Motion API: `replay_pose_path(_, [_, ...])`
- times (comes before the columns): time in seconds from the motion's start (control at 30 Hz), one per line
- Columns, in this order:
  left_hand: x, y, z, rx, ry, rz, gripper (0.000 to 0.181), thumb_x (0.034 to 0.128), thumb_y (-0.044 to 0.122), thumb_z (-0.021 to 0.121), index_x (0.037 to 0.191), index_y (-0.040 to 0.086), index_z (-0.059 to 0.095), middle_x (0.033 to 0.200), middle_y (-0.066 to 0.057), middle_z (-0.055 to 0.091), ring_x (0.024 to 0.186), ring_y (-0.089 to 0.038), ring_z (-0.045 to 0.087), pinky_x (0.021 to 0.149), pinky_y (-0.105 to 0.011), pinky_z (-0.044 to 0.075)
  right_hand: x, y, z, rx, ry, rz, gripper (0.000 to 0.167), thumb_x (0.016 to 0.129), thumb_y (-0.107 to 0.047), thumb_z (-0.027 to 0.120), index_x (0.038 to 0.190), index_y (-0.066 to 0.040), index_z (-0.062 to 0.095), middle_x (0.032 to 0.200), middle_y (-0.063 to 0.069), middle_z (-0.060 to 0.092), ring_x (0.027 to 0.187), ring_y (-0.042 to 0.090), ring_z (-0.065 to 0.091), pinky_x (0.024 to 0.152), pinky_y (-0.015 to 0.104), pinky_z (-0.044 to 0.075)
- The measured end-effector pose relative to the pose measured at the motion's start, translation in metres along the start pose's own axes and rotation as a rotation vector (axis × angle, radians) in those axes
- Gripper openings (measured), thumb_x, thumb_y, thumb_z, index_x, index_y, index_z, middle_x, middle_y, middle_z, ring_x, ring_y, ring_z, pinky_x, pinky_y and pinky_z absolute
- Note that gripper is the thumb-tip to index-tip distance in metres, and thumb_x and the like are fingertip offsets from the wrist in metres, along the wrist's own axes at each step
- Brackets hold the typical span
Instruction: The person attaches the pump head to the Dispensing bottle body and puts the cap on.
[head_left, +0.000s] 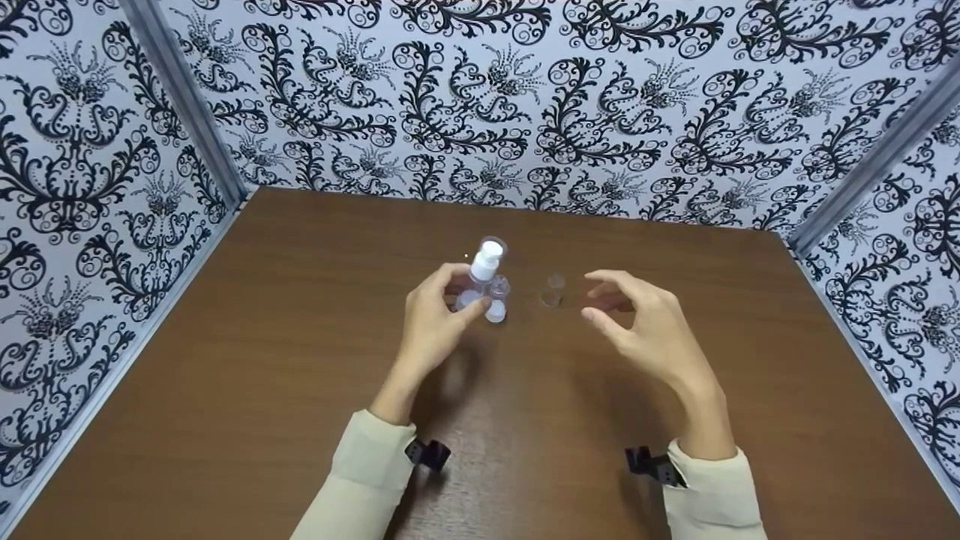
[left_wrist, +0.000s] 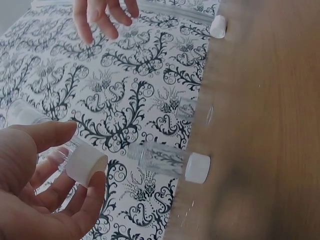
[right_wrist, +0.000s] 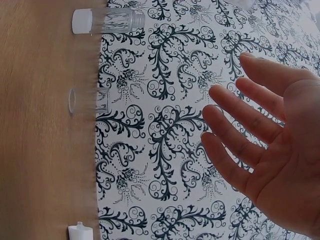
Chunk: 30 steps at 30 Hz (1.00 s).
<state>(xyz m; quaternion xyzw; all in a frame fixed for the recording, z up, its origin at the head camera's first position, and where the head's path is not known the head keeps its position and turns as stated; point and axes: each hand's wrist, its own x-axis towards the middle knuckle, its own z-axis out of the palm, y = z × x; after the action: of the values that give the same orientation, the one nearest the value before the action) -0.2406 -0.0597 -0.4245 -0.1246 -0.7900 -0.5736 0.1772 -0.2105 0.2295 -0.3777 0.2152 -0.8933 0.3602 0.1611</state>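
Observation:
My left hand [head_left: 439, 311] grips a clear bottle with a white pump top [head_left: 486, 262], tilted and held off the table. Its white base [left_wrist: 86, 164] pokes out between thumb and fingers in the left wrist view, and a clear cap covers the pump. Just beside it a second clear bottle [left_wrist: 162, 159] with a white base stands on the table, its threaded neck uncovered. To the right is a small clear cap [head_left: 553, 291]. Nearest to that cap, my right hand [head_left: 652, 322] hovers with fingers spread and loosely bent, holding nothing.
A white pump piece [right_wrist: 80, 233] sits on the table at the lower edge of the right wrist view; the head view does not show it. The brown wooden table [head_left: 300, 337] is bordered by patterned walls [head_left: 487, 97] at the back and both sides.

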Motion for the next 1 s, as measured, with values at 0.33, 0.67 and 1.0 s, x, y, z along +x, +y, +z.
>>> replay_pose_path(0.33, [0.004,-0.013,-0.010,0.003,0.066,-0.063,0.037,0.0844,0.006,0.087,0.118,0.004,0.072,0.108,-0.013,0.078,0.102,-0.030,0.075,0.090,-0.044,0.061,0.000,0.002,0.001,0.004,-0.017,0.015,0.042,0.092,-0.007,0.082,0.132,-0.012,0.070,0.108,0.000,0.076,0.095,0.014,0.074,0.091,0.039,0.059])
replay_pose_path(0.67, [0.007,-0.023,-0.020,0.000,0.119,-0.126,0.039,0.0837,0.006,0.087,0.119,0.003,0.072,0.109,-0.015,0.077,0.104,-0.031,0.073,0.094,-0.048,0.059,0.000,0.002,0.001,0.016,-0.027,0.030,0.041,0.093,-0.006,0.081,0.132,-0.012,0.070,0.107,0.001,0.075,0.095,0.015,0.074,0.092,0.040,0.059])
replay_pose_path(1.0, [0.007,-0.030,-0.025,0.037,0.149,-0.194,0.040,0.0847,0.007,0.086,0.122,0.004,0.070,0.108,-0.015,0.076,0.104,-0.028,0.072,0.095,-0.041,0.059,0.000,0.001,0.003,0.018,-0.036,0.031,0.040,0.093,-0.006,0.081,0.131,-0.012,0.070,0.107,0.001,0.075,0.094,0.015,0.074,0.092,0.040,0.059])
